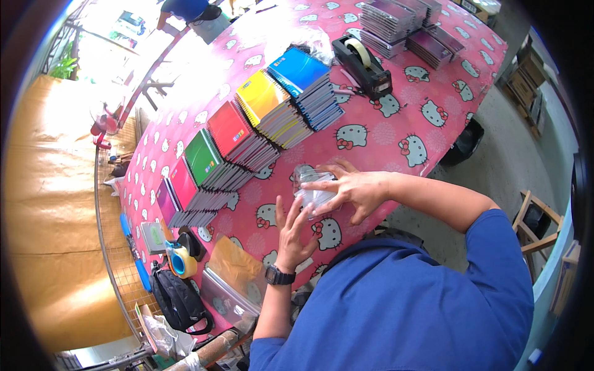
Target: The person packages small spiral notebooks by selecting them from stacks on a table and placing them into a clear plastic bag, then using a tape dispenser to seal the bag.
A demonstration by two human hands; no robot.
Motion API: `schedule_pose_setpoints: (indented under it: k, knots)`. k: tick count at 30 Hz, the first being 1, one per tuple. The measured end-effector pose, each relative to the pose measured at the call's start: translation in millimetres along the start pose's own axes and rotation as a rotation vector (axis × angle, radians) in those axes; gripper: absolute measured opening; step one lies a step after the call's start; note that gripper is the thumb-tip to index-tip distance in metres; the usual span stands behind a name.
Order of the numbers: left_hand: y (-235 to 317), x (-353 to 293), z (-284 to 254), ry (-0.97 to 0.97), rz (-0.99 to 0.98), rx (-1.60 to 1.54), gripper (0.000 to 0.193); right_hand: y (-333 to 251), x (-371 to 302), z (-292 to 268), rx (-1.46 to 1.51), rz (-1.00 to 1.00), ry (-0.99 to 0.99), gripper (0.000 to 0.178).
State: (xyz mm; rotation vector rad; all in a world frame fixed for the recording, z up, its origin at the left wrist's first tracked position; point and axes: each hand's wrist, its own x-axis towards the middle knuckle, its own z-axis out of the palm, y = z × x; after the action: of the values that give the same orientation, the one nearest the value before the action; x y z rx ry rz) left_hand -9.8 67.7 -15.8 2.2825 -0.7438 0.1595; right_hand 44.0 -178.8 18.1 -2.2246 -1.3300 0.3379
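A clear, crinkled plastic piece with a whitish sheen [317,193], perhaps a wrapper or bag, lies on the pink patterned tablecloth in front of me. My right hand [356,193] rests over it with fingers spread, the fingertips on the plastic. At its near left edge is my left hand [292,236], fingers stretched upward and apart; whether they touch the plastic I cannot tell. Just beyond stand stacks of spiral notebooks in a slanting row: purple [166,203], pink [182,183], green [202,154], red [230,127], yellow [263,96] and blue [300,69].
Beyond the plastic sits a black tape dispenser [365,71], with more notebook stacks [390,25] farther right. To the left lie a tape roll [180,261], a black backpack [176,298] and an orange-brown sheet [235,263]. A wooden stool [537,232] stands right. Another person [184,8] is far off.
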Motion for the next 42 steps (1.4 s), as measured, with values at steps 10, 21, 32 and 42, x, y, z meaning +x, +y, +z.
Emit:
schedule_pose_setpoints:
  k: [10,21,32,42]
  knots:
    - [0,16,-5,-0.222,0.087,0.106,0.073,58,19,20,0.933,0.431,0.091,0.076]
    - [5,16,-3,-0.197,-0.018,-0.140,0.066,243,-82,-68,0.048,1.092,1.186,0.033]
    - [5,15,-4,-0.193,-0.022,-0.144,0.067,218,-92,-34,0.927,0.978,1.222,0.020]
    - [4,15,-12,-0.231,0.059,0.035,0.073,40,23,-59,0.821,0.641,0.156,0.026]
